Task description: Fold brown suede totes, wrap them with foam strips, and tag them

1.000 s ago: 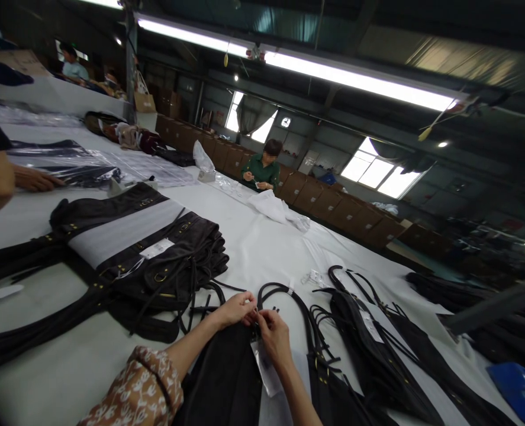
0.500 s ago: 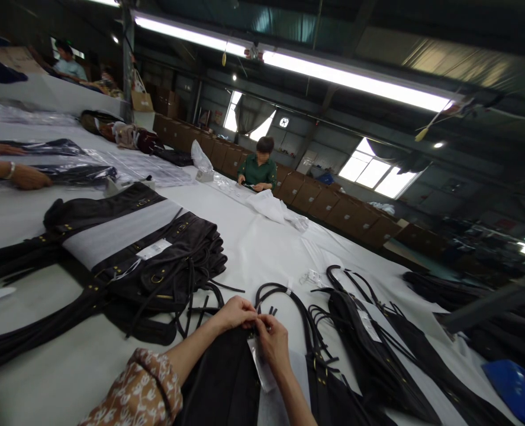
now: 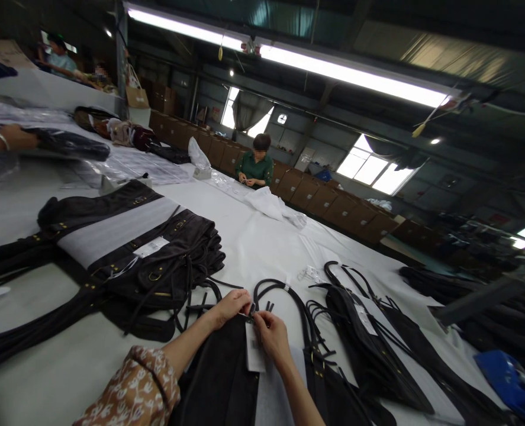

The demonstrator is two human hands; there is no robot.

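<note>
A black bag (image 3: 226, 373) lies in front of me, with a pale sheet across it and looped handles at its top. Over its top edge my left hand (image 3: 233, 307) is closed in a pinch at a thin string. My right hand (image 3: 271, 336) pinches beside it, a small gap away; what lies between its fingertips is too small to make out. From the string a white tag (image 3: 255, 349) hangs against the bag, just left of my right hand.
Stacked black bags (image 3: 177, 248) lie left, another black bag (image 3: 364, 331) right. A blue object (image 3: 506, 378) sits lower right. A person in green (image 3: 254, 165) works across the white table (image 3: 262, 242); another person's hand (image 3: 20, 137) holds a plastic-wrapped item (image 3: 73, 144) far left.
My fingertips have parted slightly, and the tag hangs straighter. At far left, the other person's hand and the wrapped item have risen. The view has shifted slightly.
</note>
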